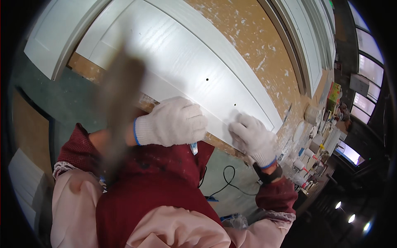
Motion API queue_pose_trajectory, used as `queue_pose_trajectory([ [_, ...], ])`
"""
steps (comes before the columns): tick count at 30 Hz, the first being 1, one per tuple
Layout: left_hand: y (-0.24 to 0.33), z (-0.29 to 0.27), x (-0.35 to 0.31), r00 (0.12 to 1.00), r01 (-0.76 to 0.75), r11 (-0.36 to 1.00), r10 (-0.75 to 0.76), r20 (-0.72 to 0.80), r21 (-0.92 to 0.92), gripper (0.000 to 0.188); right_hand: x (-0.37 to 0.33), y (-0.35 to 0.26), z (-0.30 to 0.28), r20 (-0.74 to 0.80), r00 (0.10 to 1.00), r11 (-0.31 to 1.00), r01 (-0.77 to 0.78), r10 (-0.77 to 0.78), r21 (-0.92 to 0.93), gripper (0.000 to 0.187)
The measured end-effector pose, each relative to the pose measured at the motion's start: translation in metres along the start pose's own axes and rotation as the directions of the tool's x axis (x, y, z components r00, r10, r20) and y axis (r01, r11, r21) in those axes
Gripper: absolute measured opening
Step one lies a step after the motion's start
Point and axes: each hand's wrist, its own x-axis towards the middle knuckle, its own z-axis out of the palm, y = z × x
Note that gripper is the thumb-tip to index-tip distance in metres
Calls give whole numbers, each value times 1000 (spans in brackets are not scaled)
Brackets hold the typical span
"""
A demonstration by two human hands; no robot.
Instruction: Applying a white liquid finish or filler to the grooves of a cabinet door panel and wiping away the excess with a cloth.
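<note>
A white panel door (178, 45) with two small dark holes lies on the worktable before me. My left hand (171, 121), in a white knit glove with a blue cuff edge, is closed at the panel's near edge. Just below its fingers pokes a small blue-and-white piece (194, 148); whether the hand holds it I cannot tell. My right hand (254, 134), gloved the same way, rests at the panel's right end with fingers curled in. What they hold, if anything, is hidden.
Brown board (248, 37) flecked with white paint covers the worktable. More white panels (304, 37) are stacked at the far right, another (62, 33) at the left. Bottles (300, 164) and a tub (311, 114) crowd the right side. A blurred brown shape (122, 95) blocks the left view.
</note>
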Motion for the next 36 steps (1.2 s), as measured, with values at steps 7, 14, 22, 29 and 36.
queue_pose_trajectory([
  [7,2,8,-3,987,-21,994,37,-155,106,7,120,-39,6,-35,982,981,186,-185,45,9],
  [14,1,-1,-4,998,-8,1000,7,-61,-8,9,34,-9,9,-134,991,993,39,-24,108,14],
  [22,2,-4,-3,1000,2,1000,-2,27,-14,12,-86,28,17,19,870,806,-464,492,368,13],
  [29,2,-1,-4,1000,5,999,-4,-23,36,16,51,-23,12,-97,988,983,-108,124,151,14],
  [36,1,1,-9,999,8,999,-6,-40,45,15,93,-36,20,-168,984,972,-21,61,233,11],
])
